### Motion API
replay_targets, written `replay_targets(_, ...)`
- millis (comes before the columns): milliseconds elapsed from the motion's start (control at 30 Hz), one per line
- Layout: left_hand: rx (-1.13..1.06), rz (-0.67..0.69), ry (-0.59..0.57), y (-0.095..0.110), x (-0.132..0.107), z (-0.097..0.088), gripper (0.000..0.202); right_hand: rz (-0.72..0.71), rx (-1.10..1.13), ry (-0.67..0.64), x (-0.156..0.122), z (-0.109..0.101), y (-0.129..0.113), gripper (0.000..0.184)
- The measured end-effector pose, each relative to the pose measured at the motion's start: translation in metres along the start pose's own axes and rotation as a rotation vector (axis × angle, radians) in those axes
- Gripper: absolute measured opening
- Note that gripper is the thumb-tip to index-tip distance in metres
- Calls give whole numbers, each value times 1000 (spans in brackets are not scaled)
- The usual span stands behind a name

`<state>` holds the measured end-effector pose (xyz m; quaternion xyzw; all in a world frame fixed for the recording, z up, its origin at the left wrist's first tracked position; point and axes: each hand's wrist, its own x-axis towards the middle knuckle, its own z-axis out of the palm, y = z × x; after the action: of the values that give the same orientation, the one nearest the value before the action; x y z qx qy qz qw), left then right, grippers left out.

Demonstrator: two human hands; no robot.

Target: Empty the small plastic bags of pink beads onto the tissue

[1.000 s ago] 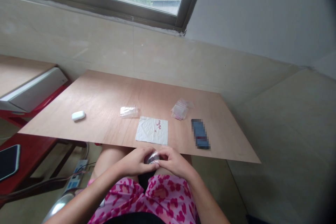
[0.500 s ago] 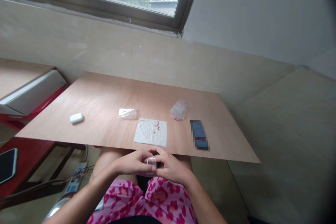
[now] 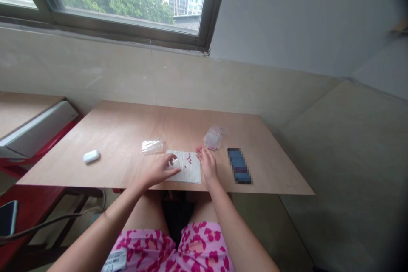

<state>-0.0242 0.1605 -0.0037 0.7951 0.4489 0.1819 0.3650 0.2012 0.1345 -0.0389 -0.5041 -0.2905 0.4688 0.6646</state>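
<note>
My left hand (image 3: 161, 171) is over the left part of a white tissue-like sheet (image 3: 191, 175), fingers and thumb closed round a small clear plastic bag (image 3: 174, 163). Several tiny red pieces (image 3: 189, 159) lie on the sheet, to the right of that hand. At the sheet's right edge is my right hand (image 3: 208, 165), its fingers stretched out and nothing seen in them. Just beyond its fingertips lies a pile of clear plastic bags (image 3: 213, 139), with some red pieces showing at the near end.
Another clear plastic packet (image 3: 153, 145) lies left of the sheet on the wooden table (image 3: 117, 144). A white oval case (image 3: 91, 156) rests further left. To the right is a dark phone (image 3: 239, 165), its screen blurred. A second phone (image 3: 8, 216) lies on a red stool.
Both hands have come up from my lap onto the table and moved apart. The clear bag, earlier between both hands, is now in the left one; the right has let go. The view has shifted slightly.
</note>
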Motion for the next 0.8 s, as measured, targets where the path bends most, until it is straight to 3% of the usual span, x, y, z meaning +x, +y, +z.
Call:
replay_targets(167,427,143,6,-12,30,-1,41,-21,3,99,21,32,29,58)
replay_targets(333,683,273,-20,-5,44,-1,32,-98,-209,108,19,36,49,64)
replay_targets(633,780,324,-121,18,58,-7,33,-115,-242,77,22,32,55,64)
replay_targets(800,743,316,-98,17,60,-10,32,-82,-213,70,22,31,51,67)
